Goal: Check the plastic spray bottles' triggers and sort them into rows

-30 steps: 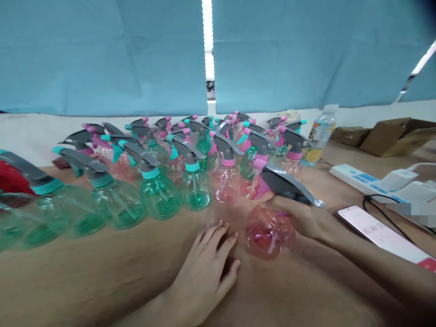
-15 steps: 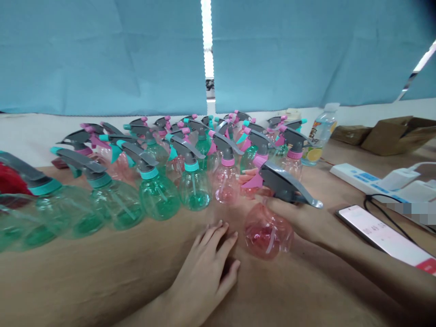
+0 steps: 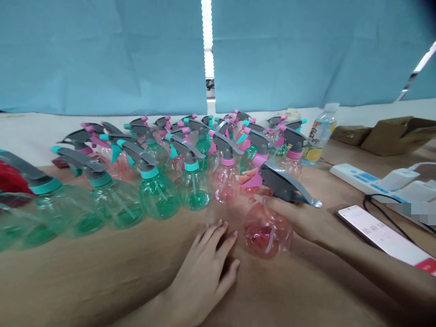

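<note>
In the head view, my right hand is closed around the neck of a clear pink spray bottle. That bottle stands on the table with a grey trigger head, a pink nozzle and a pink trigger; a white tube shows inside. Part of my right hand is hidden behind the sprayer head. My left hand lies palm down on the table just left of the bottle, fingers stretched out, holding nothing. Nearest beyond it are a clear spray bottle with a teal collar and a pink one.
Several green and pink spray bottles stand in rows across the back and left. On the right lie a phone, a power strip with chargers and a black cable. A drink bottle and a cardboard box stand behind.
Almost nothing differs. The held pink spray bottle has shifted very slightly left at its base, with my right hand still around its neck. My left hand stays in place.
</note>
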